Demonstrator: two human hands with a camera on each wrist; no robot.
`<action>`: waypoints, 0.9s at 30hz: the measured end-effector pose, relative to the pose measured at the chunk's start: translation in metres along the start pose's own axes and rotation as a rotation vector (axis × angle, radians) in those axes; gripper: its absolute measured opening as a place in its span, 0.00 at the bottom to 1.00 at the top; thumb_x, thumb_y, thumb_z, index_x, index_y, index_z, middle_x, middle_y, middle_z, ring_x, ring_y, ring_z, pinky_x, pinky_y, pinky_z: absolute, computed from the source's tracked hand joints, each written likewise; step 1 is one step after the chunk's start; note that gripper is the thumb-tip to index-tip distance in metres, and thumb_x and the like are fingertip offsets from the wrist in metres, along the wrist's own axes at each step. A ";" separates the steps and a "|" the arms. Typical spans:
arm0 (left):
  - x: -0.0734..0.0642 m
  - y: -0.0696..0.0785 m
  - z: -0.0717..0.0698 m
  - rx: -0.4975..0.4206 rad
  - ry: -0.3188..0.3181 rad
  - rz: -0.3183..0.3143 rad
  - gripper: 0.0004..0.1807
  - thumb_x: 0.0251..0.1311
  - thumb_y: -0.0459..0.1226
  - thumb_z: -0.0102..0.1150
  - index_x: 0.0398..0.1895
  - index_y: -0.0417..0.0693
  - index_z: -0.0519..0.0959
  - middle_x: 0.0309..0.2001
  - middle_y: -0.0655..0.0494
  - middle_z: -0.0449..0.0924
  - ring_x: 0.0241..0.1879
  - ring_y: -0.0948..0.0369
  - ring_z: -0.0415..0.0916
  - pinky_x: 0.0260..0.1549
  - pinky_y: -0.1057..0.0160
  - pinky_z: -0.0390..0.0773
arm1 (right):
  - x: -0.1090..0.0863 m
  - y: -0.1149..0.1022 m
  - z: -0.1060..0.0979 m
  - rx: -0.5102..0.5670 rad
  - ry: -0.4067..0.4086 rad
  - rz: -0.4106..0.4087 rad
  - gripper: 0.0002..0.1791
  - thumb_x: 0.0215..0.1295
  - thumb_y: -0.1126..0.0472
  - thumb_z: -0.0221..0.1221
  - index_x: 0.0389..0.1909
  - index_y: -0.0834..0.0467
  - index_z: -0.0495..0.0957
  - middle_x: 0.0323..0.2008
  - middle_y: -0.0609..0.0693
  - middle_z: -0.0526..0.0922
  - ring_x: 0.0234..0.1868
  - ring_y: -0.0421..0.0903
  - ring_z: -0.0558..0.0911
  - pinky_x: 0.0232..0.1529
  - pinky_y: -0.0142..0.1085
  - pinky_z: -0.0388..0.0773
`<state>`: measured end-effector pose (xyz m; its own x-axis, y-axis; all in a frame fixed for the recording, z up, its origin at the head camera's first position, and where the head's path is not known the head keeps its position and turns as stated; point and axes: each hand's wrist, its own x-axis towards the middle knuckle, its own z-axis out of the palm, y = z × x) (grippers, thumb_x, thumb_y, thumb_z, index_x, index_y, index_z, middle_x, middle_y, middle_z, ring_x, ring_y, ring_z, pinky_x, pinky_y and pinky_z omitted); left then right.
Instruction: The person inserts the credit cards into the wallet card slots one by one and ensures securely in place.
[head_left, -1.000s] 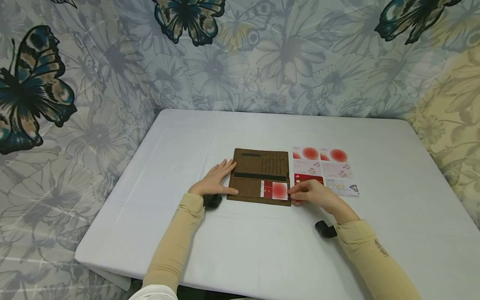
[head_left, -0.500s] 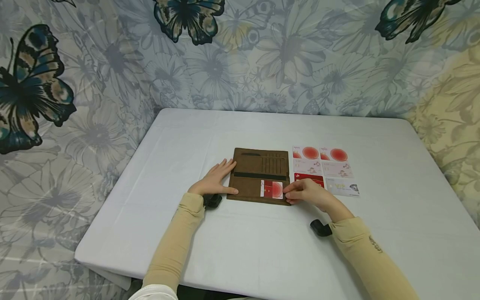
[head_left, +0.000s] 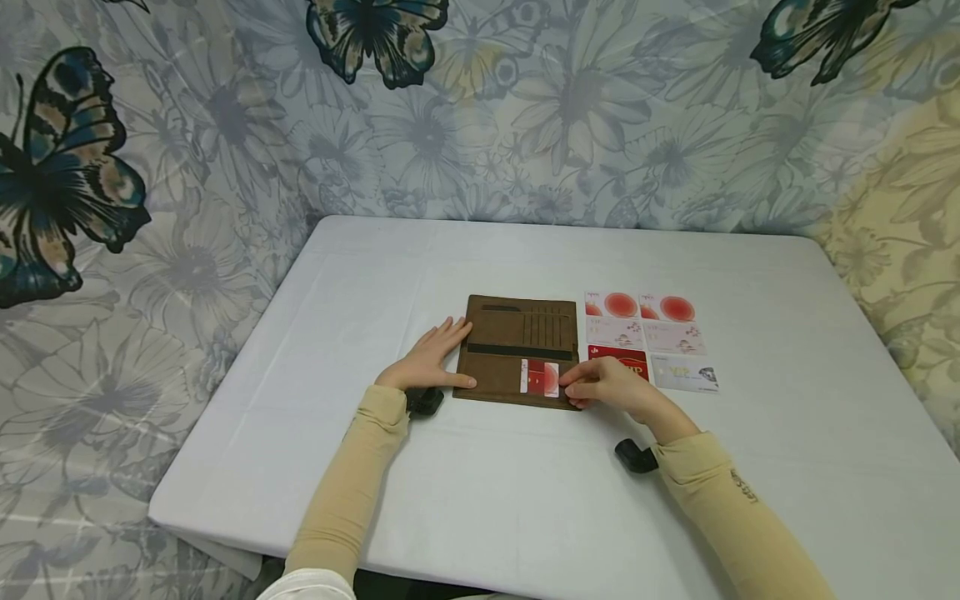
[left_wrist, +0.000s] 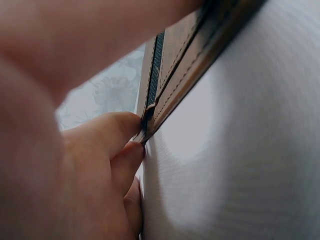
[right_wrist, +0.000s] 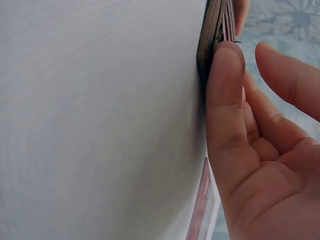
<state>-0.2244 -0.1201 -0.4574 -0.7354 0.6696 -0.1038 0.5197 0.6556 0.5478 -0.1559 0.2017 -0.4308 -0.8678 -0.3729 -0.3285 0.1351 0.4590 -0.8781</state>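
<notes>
A brown wallet (head_left: 491,379) lies unfolded on the white table. Spread fingers and thumb of my left hand (head_left: 429,358) rest against its left edge; the left wrist view shows them touching the stitched leather. My right hand (head_left: 611,387) has bent fingers at the right edge of a white card with a red circle (head_left: 551,380), which sits partly in the lower wallet half beside red and white cards (head_left: 535,377). In the right wrist view one fingertip (right_wrist: 229,57) covers the wallet's edge, so the exact contact on the card is hidden.
Several cards lie in two columns right of the wallet: two with red circles (head_left: 677,308), two pale pink ones (head_left: 615,334), a red VIP card (head_left: 618,360) and a silver VIP card (head_left: 684,373). A butterfly-patterned cloth (head_left: 525,125) hangs behind the table.
My right hand has moved left with the white and red card, and less of the card's red circle shows now. The left hand has stayed in place.
</notes>
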 end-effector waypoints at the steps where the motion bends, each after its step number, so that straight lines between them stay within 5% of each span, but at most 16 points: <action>1: 0.000 0.000 0.000 -0.004 0.001 0.002 0.55 0.52 0.54 0.63 0.73 0.43 0.41 0.73 0.48 0.35 0.70 0.53 0.27 0.65 0.54 0.31 | 0.000 0.000 0.000 -0.002 0.000 -0.002 0.15 0.60 0.64 0.60 0.44 0.70 0.78 0.32 0.54 0.81 0.31 0.48 0.80 0.37 0.37 0.79; 27: 0.000 -0.003 0.002 -0.003 0.013 0.011 0.55 0.52 0.54 0.63 0.73 0.43 0.41 0.73 0.48 0.35 0.70 0.52 0.28 0.65 0.54 0.31 | -0.002 -0.001 0.003 -0.099 -0.045 -0.072 0.14 0.60 0.64 0.60 0.47 0.65 0.78 0.31 0.52 0.77 0.31 0.48 0.74 0.33 0.35 0.73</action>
<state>-0.2253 -0.1210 -0.4607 -0.7357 0.6718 -0.0869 0.5263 0.6476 0.5511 -0.1524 0.1995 -0.4307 -0.8509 -0.4424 -0.2832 0.0238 0.5061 -0.8622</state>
